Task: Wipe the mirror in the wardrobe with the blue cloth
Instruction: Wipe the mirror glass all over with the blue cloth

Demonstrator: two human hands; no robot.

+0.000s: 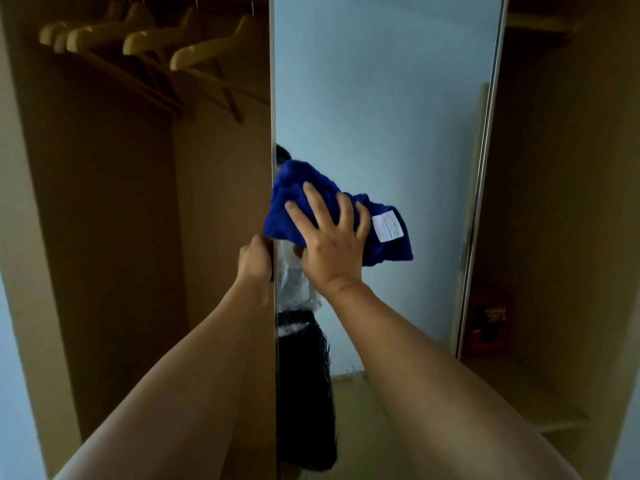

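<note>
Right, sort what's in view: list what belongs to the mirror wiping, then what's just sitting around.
In use: blue cloth, mirror, right hand pressing the cloth, left hand holding the mirror's edge.
Lying about: wooden hangers, red item on the right shelf.

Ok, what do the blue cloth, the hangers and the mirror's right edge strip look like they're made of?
The blue cloth looks like plush microfibre or terry: fuzzy nap, soft folds, a sewn white care label. The hangers look like pale wood with a smooth finish, though moulded plastic is possible in this blur. The mirror's right edge strip looks like brushed metal, grey with a dull sheen.
</note>
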